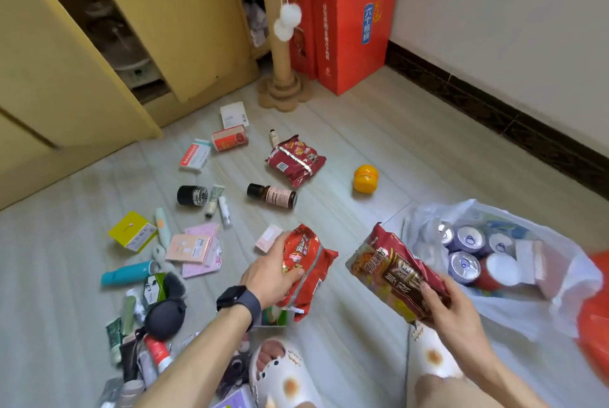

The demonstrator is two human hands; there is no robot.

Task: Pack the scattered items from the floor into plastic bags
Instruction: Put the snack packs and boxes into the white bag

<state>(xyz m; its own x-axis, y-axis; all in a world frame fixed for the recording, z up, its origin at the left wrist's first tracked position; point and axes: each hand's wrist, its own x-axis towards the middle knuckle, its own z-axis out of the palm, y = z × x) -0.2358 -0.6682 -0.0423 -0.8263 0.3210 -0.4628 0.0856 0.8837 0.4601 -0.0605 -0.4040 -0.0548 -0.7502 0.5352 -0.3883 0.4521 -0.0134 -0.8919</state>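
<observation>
My right hand (458, 312) pinches the dark snack packet (395, 272) by its lower end, just beside the open plastic bag (428, 226) of cans, ready, I judge, to drop in. Its long axis runs from my fingers up-left. My left hand (270, 272) wraps the red packet (308, 269) above the floor, long axis pointing away from me.

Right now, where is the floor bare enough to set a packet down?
Bare floor lies between the orange ball, the dark baseboard and the white plastic bag, and ahead of the red snack packet. Left of the brown bottle it is crowded.
</observation>
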